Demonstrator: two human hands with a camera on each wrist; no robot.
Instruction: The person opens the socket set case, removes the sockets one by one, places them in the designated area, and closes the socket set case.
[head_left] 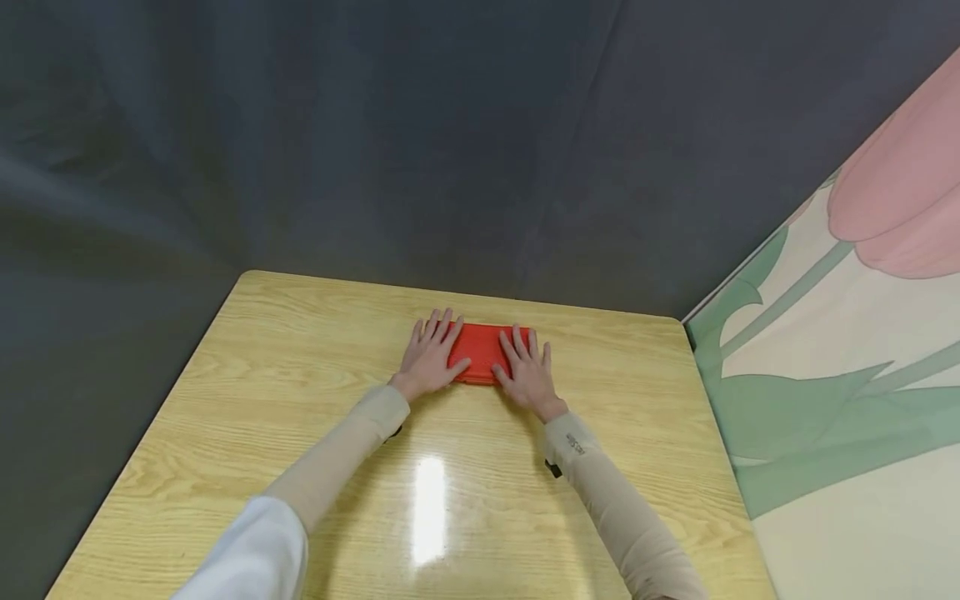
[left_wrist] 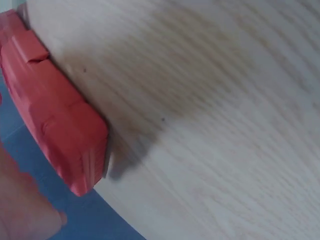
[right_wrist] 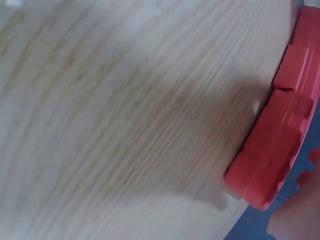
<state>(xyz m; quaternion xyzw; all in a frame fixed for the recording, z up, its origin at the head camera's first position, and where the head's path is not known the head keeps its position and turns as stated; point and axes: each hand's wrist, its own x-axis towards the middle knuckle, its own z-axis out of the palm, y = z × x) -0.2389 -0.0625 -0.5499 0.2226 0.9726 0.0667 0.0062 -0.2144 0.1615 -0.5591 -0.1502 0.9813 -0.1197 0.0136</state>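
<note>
A flat red plastic case [head_left: 481, 343] lies closed near the far edge of the table. My left hand [head_left: 429, 357] rests on its left end with straight, spread fingers. On the right end lies my right hand [head_left: 529, 377], its fingers likewise spread. In the left wrist view, a corner and a raised latch on the side of the red case [left_wrist: 55, 107] show, with part of my left hand [left_wrist: 25, 207] beside it. The right wrist view shows the opposite end of the red case [right_wrist: 267, 145] and a bit of my right hand [right_wrist: 300, 212]. The case's contents are hidden.
The case lies on a light wood-grain table [head_left: 300, 367] with a bright glare patch near the front. Dark curtain fabric [head_left: 420, 150] hangs behind and to the left. A tulip-patterned wall or cloth [head_left: 825, 375] borders the right side.
</note>
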